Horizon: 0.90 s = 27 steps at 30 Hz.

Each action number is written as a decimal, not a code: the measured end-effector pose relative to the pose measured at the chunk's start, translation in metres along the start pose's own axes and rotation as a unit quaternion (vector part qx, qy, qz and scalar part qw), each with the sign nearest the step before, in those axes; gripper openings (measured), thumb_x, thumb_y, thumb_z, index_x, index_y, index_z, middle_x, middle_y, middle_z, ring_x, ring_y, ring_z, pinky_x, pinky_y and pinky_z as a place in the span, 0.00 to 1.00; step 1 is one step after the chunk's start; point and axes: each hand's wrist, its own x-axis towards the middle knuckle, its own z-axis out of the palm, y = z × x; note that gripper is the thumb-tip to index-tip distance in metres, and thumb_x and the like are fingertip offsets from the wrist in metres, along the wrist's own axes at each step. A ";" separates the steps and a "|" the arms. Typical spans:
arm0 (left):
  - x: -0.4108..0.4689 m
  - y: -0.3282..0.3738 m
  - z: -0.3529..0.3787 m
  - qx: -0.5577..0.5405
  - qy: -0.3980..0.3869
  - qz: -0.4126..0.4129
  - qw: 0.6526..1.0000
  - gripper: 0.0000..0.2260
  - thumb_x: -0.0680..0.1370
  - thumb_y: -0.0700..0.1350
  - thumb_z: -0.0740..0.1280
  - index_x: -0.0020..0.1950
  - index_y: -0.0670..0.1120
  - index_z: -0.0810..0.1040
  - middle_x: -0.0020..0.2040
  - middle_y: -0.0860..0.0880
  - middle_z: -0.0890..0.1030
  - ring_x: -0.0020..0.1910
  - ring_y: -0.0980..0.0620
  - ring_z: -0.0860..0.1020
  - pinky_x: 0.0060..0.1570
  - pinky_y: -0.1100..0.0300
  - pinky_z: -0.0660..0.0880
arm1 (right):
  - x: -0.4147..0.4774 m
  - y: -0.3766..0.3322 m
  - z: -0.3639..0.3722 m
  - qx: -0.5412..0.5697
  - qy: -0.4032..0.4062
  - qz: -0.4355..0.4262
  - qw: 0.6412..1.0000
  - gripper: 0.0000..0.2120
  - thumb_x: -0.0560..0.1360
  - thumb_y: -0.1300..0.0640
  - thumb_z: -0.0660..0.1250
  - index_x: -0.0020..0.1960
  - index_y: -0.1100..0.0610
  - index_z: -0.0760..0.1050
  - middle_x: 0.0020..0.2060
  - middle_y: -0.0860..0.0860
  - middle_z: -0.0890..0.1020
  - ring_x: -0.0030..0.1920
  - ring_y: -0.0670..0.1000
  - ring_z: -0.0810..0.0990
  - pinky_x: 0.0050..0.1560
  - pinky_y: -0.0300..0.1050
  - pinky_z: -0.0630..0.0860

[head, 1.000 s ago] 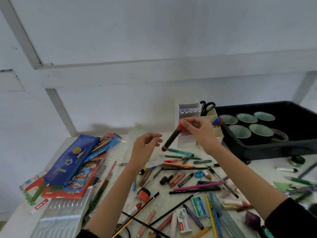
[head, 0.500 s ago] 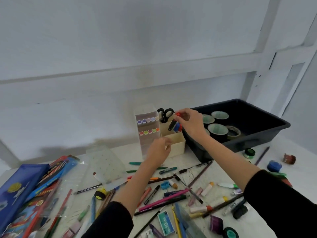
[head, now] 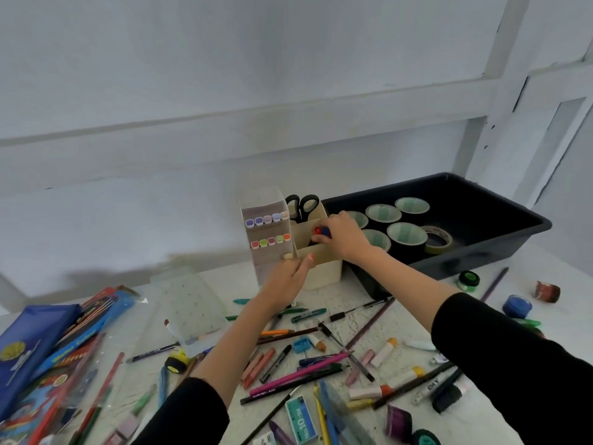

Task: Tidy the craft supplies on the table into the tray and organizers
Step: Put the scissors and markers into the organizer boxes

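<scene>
A cream desk organizer (head: 325, 271) stands at the back of the table, with black scissors (head: 301, 205) upright in its rear slot. My right hand (head: 345, 237) is over its middle compartment, pinching a red-capped marker (head: 318, 231) beside a blue-capped one (head: 326, 232); both stand in the compartment. My left hand (head: 288, 279) holds the organizer's front left corner. A clear marker case (head: 268, 232) with rows of coloured caps stands against the organizer's left side. Right of it sits the black tray (head: 500, 242) holding several tape rolls (head: 406, 236).
Pens, pencils, markers and crayons (head: 298, 374) lie scattered over the near table. A blue pencil case (head: 29, 348) and coloured-pencil packs sit at the left. A clear lid (head: 189, 303) lies behind them. Small jars (head: 516, 306) and a green tape roll (head: 468, 279) lie at the right.
My right hand has lowered the red-capped marker from above the organizer into its compartment. My left hand has moved forward onto the organizer's front corner. The view has shifted right.
</scene>
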 end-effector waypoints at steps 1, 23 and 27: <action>-0.002 0.002 -0.001 -0.019 0.001 -0.004 1.000 0.22 0.82 0.56 0.51 0.62 0.46 0.77 0.48 0.45 0.78 0.49 0.48 0.77 0.50 0.57 0.72 | 0.000 -0.002 0.000 0.006 -0.008 -0.001 1.000 0.16 0.76 0.49 0.64 0.60 0.55 0.77 0.52 0.55 0.80 0.55 0.55 0.71 0.55 0.49 0.71; -0.136 -0.048 0.024 0.171 -0.026 0.080 0.982 0.12 0.72 0.52 0.71 0.54 0.51 0.80 0.48 0.55 0.78 0.47 0.57 0.73 0.47 0.61 0.71 | -0.210 -0.050 -0.010 0.078 -0.228 0.053 0.969 0.16 0.70 0.37 0.67 0.48 0.49 0.77 0.40 0.44 0.79 0.42 0.44 0.77 0.42 0.41 0.72; -0.143 -0.049 0.029 0.171 -0.009 0.078 0.982 0.13 0.74 0.48 0.70 0.57 0.50 0.78 0.51 0.53 0.78 0.49 0.55 0.76 0.50 0.59 0.73 | -0.232 -0.063 0.000 -0.003 -0.246 0.039 0.968 0.27 0.65 0.35 0.70 0.58 0.47 0.69 0.43 0.43 0.73 0.51 0.48 0.72 0.55 0.49 0.66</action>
